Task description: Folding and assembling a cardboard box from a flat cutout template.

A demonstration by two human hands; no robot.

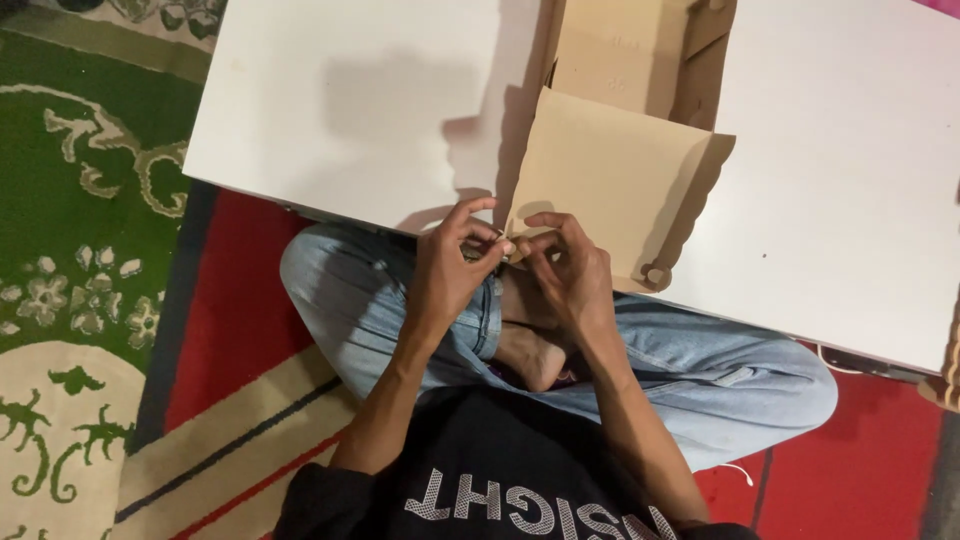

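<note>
My left hand point(450, 265) and my right hand point(568, 275) meet at the near corner of a tan, scallop-edged cardboard panel point(610, 175). The fingertips of both hands pinch a small part at that corner; the part itself is too small and hidden to tell. The panel lies tilted over the front edge of a low white table point(340, 100). I sit cross-legged in light blue jeans, with my knees under the table edge.
More tan cardboard pieces point(620, 45) stand behind the panel, between the two white table surfaces point(850, 170). A red, green and cream patterned carpet point(90, 280) covers the floor. Another scalloped cardboard edge point(950, 370) shows at the far right.
</note>
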